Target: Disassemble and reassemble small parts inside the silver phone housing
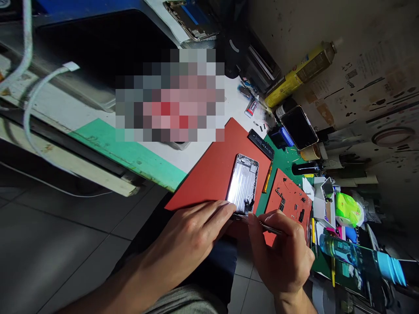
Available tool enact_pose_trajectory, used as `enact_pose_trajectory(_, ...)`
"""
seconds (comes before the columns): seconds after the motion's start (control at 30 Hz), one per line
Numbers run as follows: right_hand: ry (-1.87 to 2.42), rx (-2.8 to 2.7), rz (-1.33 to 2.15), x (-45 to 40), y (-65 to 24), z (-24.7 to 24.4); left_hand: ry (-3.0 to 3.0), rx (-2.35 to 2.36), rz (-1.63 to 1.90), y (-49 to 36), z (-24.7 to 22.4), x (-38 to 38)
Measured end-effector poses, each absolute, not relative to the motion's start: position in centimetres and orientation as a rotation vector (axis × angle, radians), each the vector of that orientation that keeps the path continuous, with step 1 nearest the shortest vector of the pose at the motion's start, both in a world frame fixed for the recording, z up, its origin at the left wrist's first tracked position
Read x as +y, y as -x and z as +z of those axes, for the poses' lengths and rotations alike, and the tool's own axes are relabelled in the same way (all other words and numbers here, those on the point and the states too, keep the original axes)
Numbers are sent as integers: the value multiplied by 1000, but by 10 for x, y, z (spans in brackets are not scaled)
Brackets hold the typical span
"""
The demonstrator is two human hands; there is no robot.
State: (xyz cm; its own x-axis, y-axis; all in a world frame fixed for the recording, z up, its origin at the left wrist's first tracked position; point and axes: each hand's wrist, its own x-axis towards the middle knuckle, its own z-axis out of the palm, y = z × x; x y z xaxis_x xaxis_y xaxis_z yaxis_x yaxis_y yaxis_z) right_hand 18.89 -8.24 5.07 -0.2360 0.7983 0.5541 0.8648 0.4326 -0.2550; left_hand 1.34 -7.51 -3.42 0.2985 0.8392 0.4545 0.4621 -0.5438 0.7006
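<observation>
An opened phone housing [242,185] with a bright, ribbed metallic inside lies on a red mat [209,168]. A short black flex cable [248,205] sticks up near its lower end. My left hand [199,229] grips that end, fingertips pressed on its lower left corner. My right hand [283,248] pinches a slim metal tool [271,228] by the same end. The tool's tip is hidden by my fingers, so its exact kind does not show. Right of the housing are a black phone battery [261,144] and an orange-handled screwdriver [267,178].
A second red mat [288,196] bears small phone parts. A glue tube [252,107], a propped phone [299,127], a yellow spray can [301,72] and a blue-capped bottle [360,257] stand or lie around. A white cable [28,117] hangs at left. Part of the bench is pixelated.
</observation>
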Motion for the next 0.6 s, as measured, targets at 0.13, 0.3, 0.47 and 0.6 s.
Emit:
enact_pose_trajectory(0.13,1376,-2084,-39,-82,-190,52,-2111,1143,1154,-13,-35,-76)
enact_pose_trajectory(0.3,1337,-2151,136,-83,-190,58,-2083,1138,1152,-12,-36,-77)
enact_pose_trajectory(0.47,1280,-2201,-80,-81,-188,59,-2063,1100,1121,-11,-34,-75)
enact_pose_trajectory(0.6,1260,-2210,-101,-76,-186,59,-2059,1111,1117,-10,-34,-74)
